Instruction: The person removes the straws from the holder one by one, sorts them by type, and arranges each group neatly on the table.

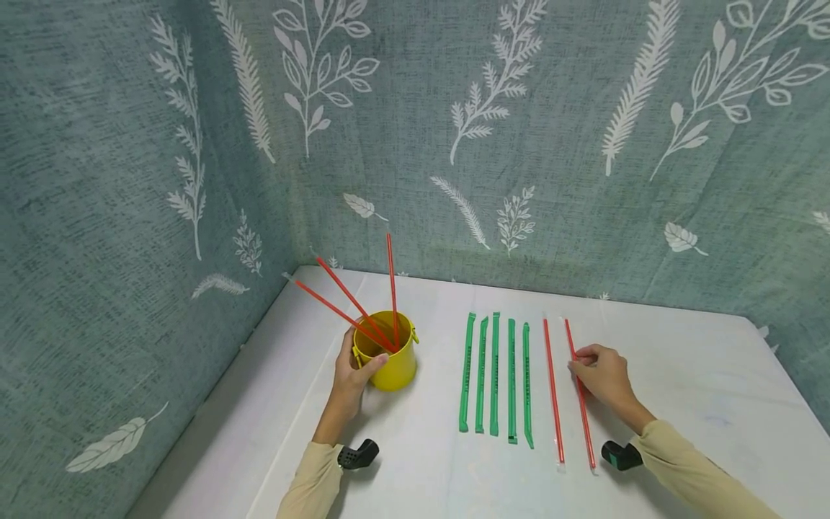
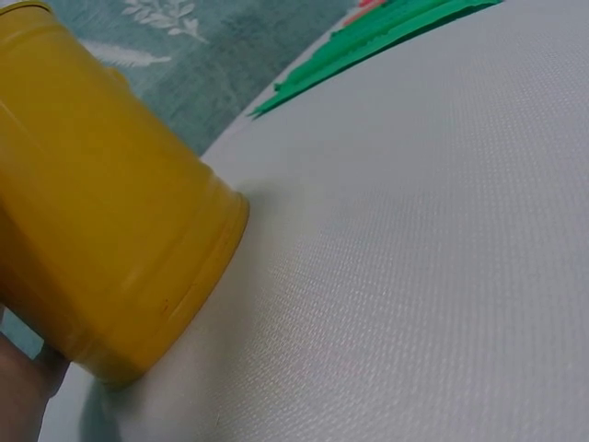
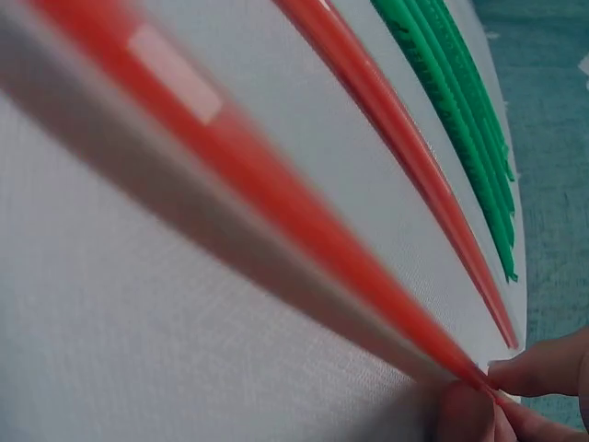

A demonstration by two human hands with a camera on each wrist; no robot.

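Observation:
A small yellow bucket (image 1: 397, 371) stands on the white table, with three red straws (image 1: 344, 289) in clear wrappers leaning out of it. My left hand (image 1: 351, 375) grips the bucket from its left side, thumb over the near rim; the left wrist view shows the yellow wall close up. At the right, my right hand (image 1: 603, 371) pinches a red wrapped straw (image 3: 276, 203) between thumb and fingers near its far end. A second red straw (image 1: 554, 396) lies parallel, just left of it. Several straws in green wrappers (image 1: 495, 375) lie in a row further left.
The white table (image 1: 441, 468) meets a blue-green leaf-patterned cloth (image 1: 415, 130) at the back and left. Small ring lugs (image 1: 416, 336) stick out from the bucket's sides. Black devices (image 1: 620, 455) are worn at both wrists.

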